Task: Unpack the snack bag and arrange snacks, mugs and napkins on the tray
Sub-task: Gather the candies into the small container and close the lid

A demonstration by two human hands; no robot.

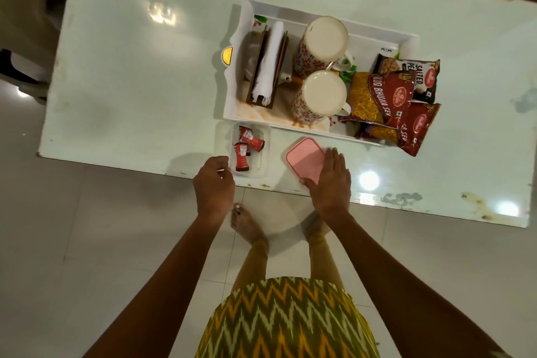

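A white tray (374,30) on the table holds a wooden napkin holder with white napkins (268,64), two floral mugs (321,46) (319,97) and three snack packets (377,99) at its right end. In front of the tray stands a clear box (263,151) with small red sachets (248,141) inside. A pink lid (305,161) lies flat to its right. My right hand (329,183) rests on the lid, thumb at its near edge. My left hand (213,183) is loosely curled at the box's near left corner; what it holds, if anything, is hidden.
The pale glass table (145,81) has its front edge just under my hands. A chair (26,23) stands at the far left. My bare feet (247,225) are on the tiled floor below the table edge.
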